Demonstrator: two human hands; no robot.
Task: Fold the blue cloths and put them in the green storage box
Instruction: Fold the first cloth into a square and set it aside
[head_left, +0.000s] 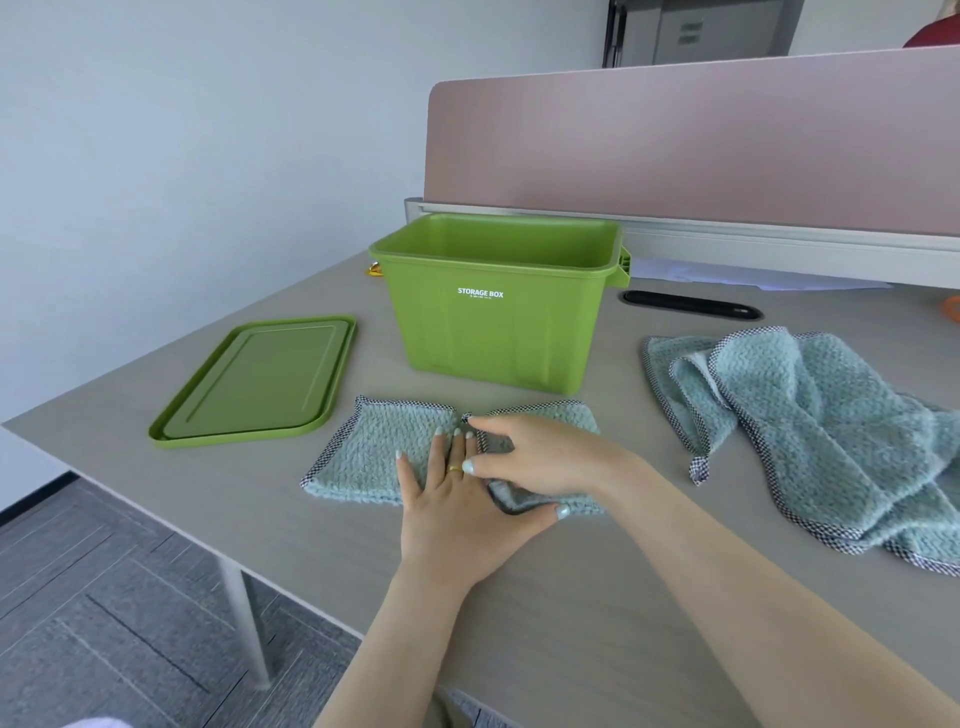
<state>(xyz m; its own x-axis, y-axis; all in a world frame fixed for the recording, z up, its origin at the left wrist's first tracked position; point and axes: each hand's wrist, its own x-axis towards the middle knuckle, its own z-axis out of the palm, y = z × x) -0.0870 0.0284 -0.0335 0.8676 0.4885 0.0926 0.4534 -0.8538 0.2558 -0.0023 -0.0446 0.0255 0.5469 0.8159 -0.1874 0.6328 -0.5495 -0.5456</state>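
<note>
A blue cloth with a checked border lies partly folded on the table, just in front of the green storage box. The box stands open and upright, and what shows of its inside holds nothing. My left hand lies flat on the middle of the cloth with its fingers straight, pressing it down. My right hand crosses over the left one's fingers and grips the right part of the cloth, a fold of which bunches under its palm. Crumpled blue cloths lie in a heap to the right.
The box's green lid lies flat on the table to the left of the box. A pink desk divider runs along the back, with a black cable slot before it. The table's left edge drops to the floor.
</note>
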